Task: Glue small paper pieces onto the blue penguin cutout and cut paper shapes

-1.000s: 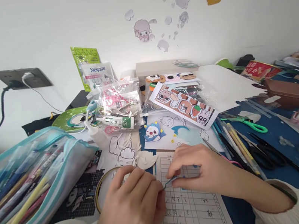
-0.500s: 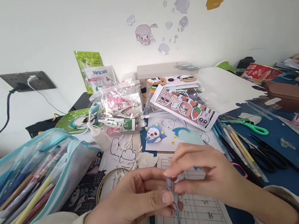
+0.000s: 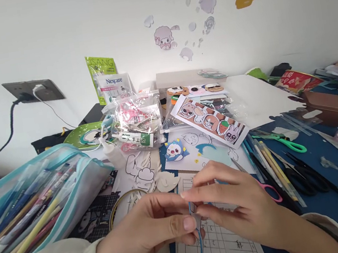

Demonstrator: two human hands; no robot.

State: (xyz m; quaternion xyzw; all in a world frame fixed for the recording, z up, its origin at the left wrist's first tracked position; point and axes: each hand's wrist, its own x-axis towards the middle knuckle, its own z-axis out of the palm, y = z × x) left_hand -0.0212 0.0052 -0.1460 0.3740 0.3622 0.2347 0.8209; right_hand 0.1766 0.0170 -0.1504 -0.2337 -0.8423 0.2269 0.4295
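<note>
My left hand (image 3: 154,225) pinches a small paper piece (image 3: 197,221) with a blue edge between thumb and fingers; most of it is hidden. From it a thin blue-edged strip (image 3: 201,247) curves down toward the bottom of the view. My right hand (image 3: 235,201) is closed on the upper part of the same piece, index finger over its top and thumb at its right side. Beneath both hands lies a printed sheet with a table grid (image 3: 221,244). Just beyond them is a drawing sheet (image 3: 188,164) with a blue cartoon figure.
At the left stands a clear pencil case (image 3: 40,202) full of pens. Black scissors (image 3: 305,177), green-handled scissors (image 3: 290,143) and several pens lie at the right. A roll of tape (image 3: 122,206), paper scraps (image 3: 168,181) and plastic bags (image 3: 138,114) crowd the middle and back.
My right index finger has slid slightly left over the top of the paper piece, and the right hand has turned a little. The left hand keeps its hold. The view has shifted slightly.
</note>
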